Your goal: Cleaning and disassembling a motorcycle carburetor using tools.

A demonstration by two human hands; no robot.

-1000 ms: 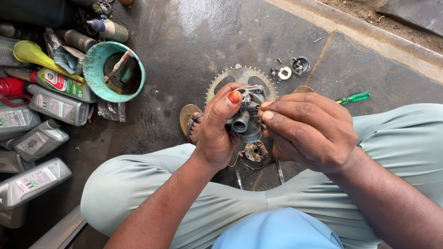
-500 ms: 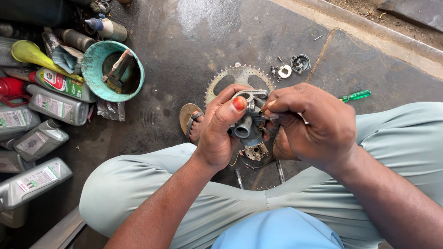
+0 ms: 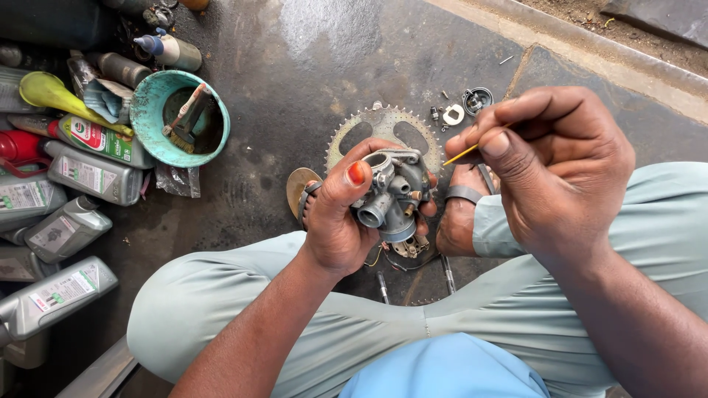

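Gripping a grey metal carburettor (image 3: 394, 193) above the oily concrete floor (image 3: 295, 66), the left hand (image 3: 341, 214) clamps it while the right hand (image 3: 549, 169) pinches a thin yellow pin (image 3: 463, 153), which could slip and drop among loose parts.

Single head-worn view, steeply downward, close over lap and floor (image 3: 295, 96).

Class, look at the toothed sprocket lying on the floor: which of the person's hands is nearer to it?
Left. The left hand overlaps the sprocket in view; the right hand is raised, off to its right.
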